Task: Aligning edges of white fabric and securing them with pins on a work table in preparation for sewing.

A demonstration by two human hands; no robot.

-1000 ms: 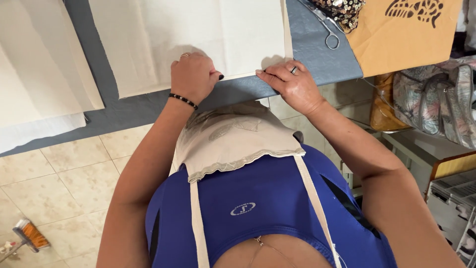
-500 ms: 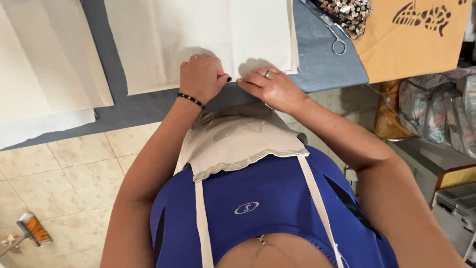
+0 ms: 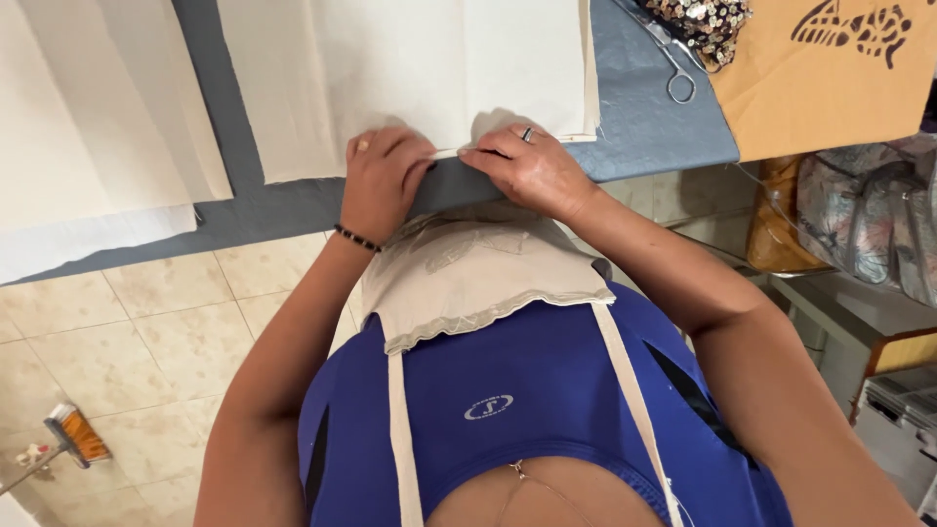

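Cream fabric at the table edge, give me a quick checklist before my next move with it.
1. Left hand on the cream fabric near edge: ok.
2. Right hand on the same edge, fingertips close to the left: ok.
3. Fabric lying flat on the grey table cover: ok.
4. Scissors lying apart from both hands: ok.
5. Edge between the fingers lined up evenly: cannot tell.

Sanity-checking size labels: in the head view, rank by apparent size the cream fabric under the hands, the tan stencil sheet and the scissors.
1. cream fabric
2. tan stencil sheet, cut off by the frame
3. scissors, partly hidden
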